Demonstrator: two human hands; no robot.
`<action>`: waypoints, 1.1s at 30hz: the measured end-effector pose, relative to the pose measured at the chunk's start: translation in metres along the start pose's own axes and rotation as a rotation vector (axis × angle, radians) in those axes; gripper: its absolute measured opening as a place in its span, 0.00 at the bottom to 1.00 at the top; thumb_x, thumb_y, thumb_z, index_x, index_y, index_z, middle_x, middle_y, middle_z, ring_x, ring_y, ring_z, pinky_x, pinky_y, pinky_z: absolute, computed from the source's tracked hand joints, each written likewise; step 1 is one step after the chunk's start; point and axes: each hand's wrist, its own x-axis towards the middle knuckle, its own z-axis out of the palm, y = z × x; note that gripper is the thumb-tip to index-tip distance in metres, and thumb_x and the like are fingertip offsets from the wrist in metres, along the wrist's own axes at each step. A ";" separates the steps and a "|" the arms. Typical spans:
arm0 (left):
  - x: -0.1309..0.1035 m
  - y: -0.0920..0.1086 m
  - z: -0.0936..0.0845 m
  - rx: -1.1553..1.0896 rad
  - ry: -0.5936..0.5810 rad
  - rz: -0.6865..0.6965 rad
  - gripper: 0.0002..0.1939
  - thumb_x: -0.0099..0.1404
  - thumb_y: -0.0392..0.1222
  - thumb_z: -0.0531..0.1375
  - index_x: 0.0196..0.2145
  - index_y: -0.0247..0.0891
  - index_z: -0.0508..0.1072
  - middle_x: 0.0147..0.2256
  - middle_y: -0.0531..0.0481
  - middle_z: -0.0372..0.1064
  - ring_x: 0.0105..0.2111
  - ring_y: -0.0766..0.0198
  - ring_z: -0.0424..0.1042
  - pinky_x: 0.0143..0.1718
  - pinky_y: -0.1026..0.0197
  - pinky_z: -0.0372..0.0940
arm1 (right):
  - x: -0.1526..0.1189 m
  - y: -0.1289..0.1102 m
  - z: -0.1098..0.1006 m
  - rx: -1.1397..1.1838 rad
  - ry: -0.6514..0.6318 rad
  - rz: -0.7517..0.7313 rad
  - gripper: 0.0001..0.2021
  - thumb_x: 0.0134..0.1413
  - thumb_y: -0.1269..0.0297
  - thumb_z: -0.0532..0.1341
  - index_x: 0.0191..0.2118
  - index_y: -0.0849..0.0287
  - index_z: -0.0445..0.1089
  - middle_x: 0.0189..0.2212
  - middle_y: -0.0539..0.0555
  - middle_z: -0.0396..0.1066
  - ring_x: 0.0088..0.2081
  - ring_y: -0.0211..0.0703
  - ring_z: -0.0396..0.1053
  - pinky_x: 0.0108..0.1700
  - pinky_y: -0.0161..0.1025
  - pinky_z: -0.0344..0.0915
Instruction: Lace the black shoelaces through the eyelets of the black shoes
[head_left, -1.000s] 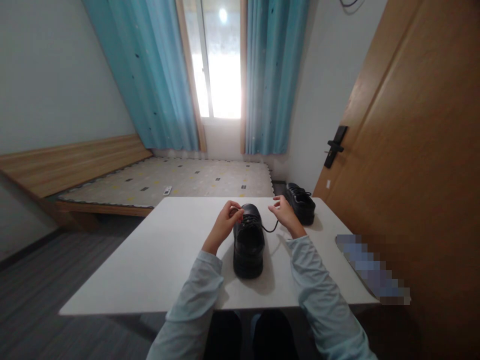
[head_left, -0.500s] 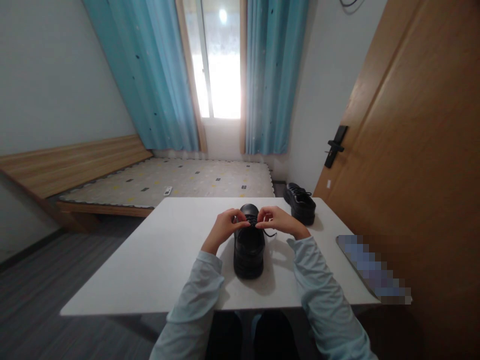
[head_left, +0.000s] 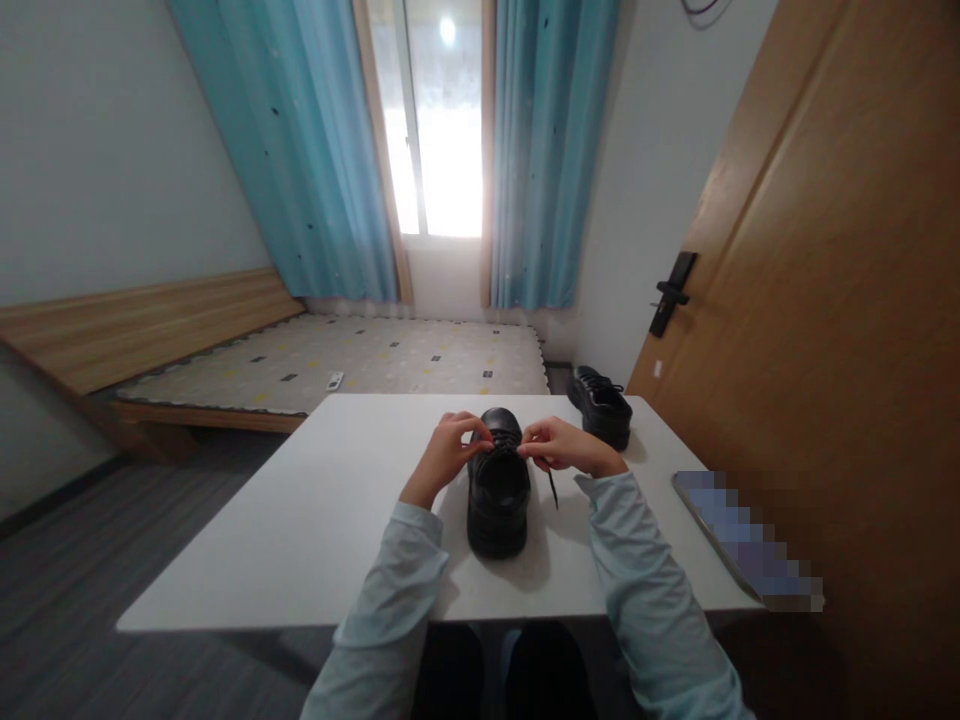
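Where the head view looks down, near shoe [head_left: 498,505]: black, sole down on the white table [head_left: 285,520]; toe toward twelve o'clock, heel toward six; it serves as the hub of the dial below
Left hand [head_left: 448,447]: at ten o'clock; thumb and forefinger tips close to each other at the left side of the laces [head_left: 506,437]; whether they grip a strand I cannot tell (black lace over a black shoe)
Right hand [head_left: 566,443]: at two o'clock; thumb and fingertips drawn in at the right side of the laces; whether lace is clamped between them I cannot tell either
Loose lace end [head_left: 554,490]: at three o'clock, hanging below the right hand
Far shoe [head_left: 604,415]: at two o'clock, beyond the right hand; black, laced, upright on the table by its far right corner
Flat object [head_left: 739,535]: between three and four o'clock, along the table's right edge; pixelated
Bed [head_left: 405,350]: between ten and eleven o'clock, past the table; a white remote [head_left: 335,381] on it
Window [head_left: 442,150]: near twelve o'clock, between blue curtains [head_left: 315,150]
Door [head_left: 840,300]: at two o'clock; wooden, black handle [head_left: 673,293]
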 end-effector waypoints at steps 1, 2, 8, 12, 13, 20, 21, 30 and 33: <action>0.000 0.000 0.001 0.001 0.016 0.009 0.05 0.46 0.41 0.68 0.22 0.43 0.76 0.29 0.48 0.72 0.39 0.53 0.64 0.47 0.55 0.57 | -0.001 -0.001 0.000 0.022 -0.020 -0.004 0.14 0.48 0.55 0.62 0.27 0.63 0.67 0.12 0.45 0.61 0.13 0.26 0.48 0.15 0.27 0.41; 0.000 0.000 0.001 0.004 0.021 0.015 0.04 0.47 0.40 0.68 0.23 0.43 0.76 0.28 0.49 0.72 0.38 0.53 0.64 0.47 0.55 0.58 | -0.002 -0.002 0.000 0.052 -0.045 -0.014 0.14 0.49 0.55 0.61 0.28 0.64 0.68 0.12 0.44 0.61 0.13 0.26 0.48 0.15 0.27 0.40; -0.003 -0.003 0.003 0.100 -0.054 0.109 0.01 0.55 0.38 0.63 0.28 0.42 0.74 0.29 0.51 0.72 0.34 0.60 0.69 0.40 0.59 0.61 | -0.004 -0.003 0.002 0.264 -0.105 -0.107 0.16 0.52 0.58 0.59 0.40 0.66 0.71 0.14 0.44 0.61 0.12 0.25 0.45 0.13 0.27 0.38; -0.004 -0.001 0.001 0.128 -0.097 0.136 0.03 0.56 0.39 0.63 0.30 0.40 0.73 0.29 0.51 0.72 0.31 0.63 0.70 0.36 0.62 0.62 | -0.001 0.000 0.003 0.331 -0.033 -0.091 0.19 0.49 0.60 0.62 0.45 0.66 0.71 0.15 0.45 0.63 0.12 0.25 0.48 0.14 0.28 0.37; -0.004 -0.001 0.001 0.123 -0.094 0.133 0.03 0.55 0.39 0.63 0.30 0.40 0.73 0.29 0.51 0.72 0.30 0.64 0.70 0.35 0.63 0.63 | 0.000 0.000 0.003 0.332 -0.010 -0.086 0.19 0.48 0.60 0.62 0.45 0.66 0.71 0.15 0.45 0.63 0.13 0.25 0.48 0.14 0.28 0.37; -0.004 -0.003 0.000 0.146 -0.084 0.158 0.03 0.55 0.35 0.62 0.29 0.39 0.74 0.28 0.50 0.71 0.28 0.65 0.69 0.31 0.64 0.63 | 0.007 0.001 0.004 0.221 0.146 -0.102 0.21 0.45 0.57 0.64 0.43 0.65 0.74 0.16 0.45 0.63 0.15 0.25 0.47 0.17 0.29 0.37; -0.004 -0.003 0.000 0.156 -0.085 0.176 0.03 0.56 0.34 0.61 0.29 0.39 0.75 0.29 0.50 0.71 0.29 0.65 0.69 0.32 0.64 0.63 | 0.009 0.002 0.004 0.204 0.157 -0.108 0.21 0.45 0.56 0.64 0.43 0.65 0.75 0.16 0.46 0.63 0.15 0.26 0.47 0.17 0.30 0.37; -0.003 -0.007 -0.006 0.321 -0.097 0.268 0.08 0.58 0.31 0.60 0.27 0.40 0.77 0.34 0.50 0.73 0.34 0.65 0.72 0.40 0.61 0.65 | 0.011 0.000 0.010 0.151 0.179 -0.131 0.26 0.44 0.56 0.64 0.49 0.66 0.72 0.18 0.47 0.65 0.19 0.29 0.53 0.19 0.30 0.43; -0.002 -0.012 -0.006 0.470 -0.046 0.334 0.08 0.59 0.31 0.60 0.28 0.40 0.77 0.34 0.49 0.74 0.35 0.64 0.72 0.39 0.60 0.66 | 0.014 0.000 0.012 0.120 0.186 -0.162 0.25 0.45 0.57 0.64 0.48 0.66 0.73 0.19 0.48 0.65 0.20 0.30 0.54 0.20 0.30 0.45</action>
